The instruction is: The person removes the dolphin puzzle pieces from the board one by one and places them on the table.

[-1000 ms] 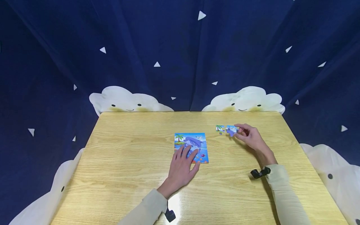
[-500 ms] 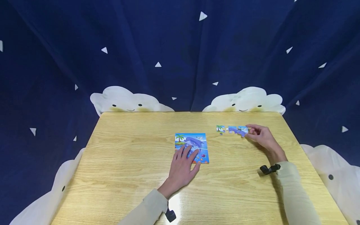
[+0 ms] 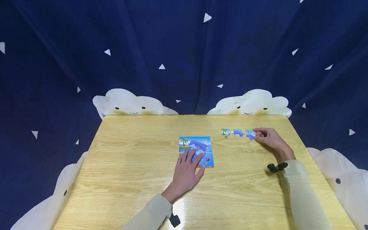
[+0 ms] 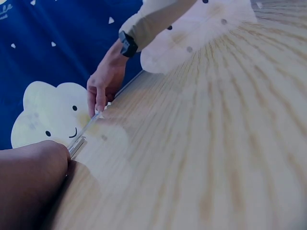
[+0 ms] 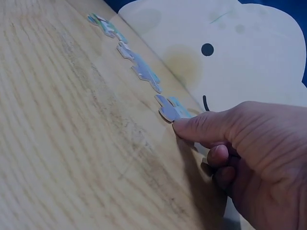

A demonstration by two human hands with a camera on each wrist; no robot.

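Observation:
My left hand (image 3: 184,174) lies with straight fingers over the lower part of a square dolphin picture (image 3: 201,143), which shows a palm tree and blue sea. Thumb and fingers of my right hand (image 3: 268,137) pinch the right edge of a jigsaw puzzle piece (image 3: 250,134) at the table's far right. Left of it lie a puzzle piece with a dolphin's head (image 3: 238,133) and a puzzle piece with a palm tree (image 3: 225,131), in a loose row with gaps. In the right wrist view the pinched puzzle piece (image 5: 168,109) is low at the tabletop, its right end hidden by the thumb.
The wooden table (image 3: 129,159) has its far edge just behind the row of pieces. A dark blue curtain (image 3: 143,48) with white triangles and white cloud shapes (image 3: 253,102) hangs behind it. Each wrist wears a small black camera (image 3: 277,167).
My right hand has slid right with its puzzle piece, uncovering the dolphin's-head piece and opening a gap beside it. My left hand has stayed on the picture.

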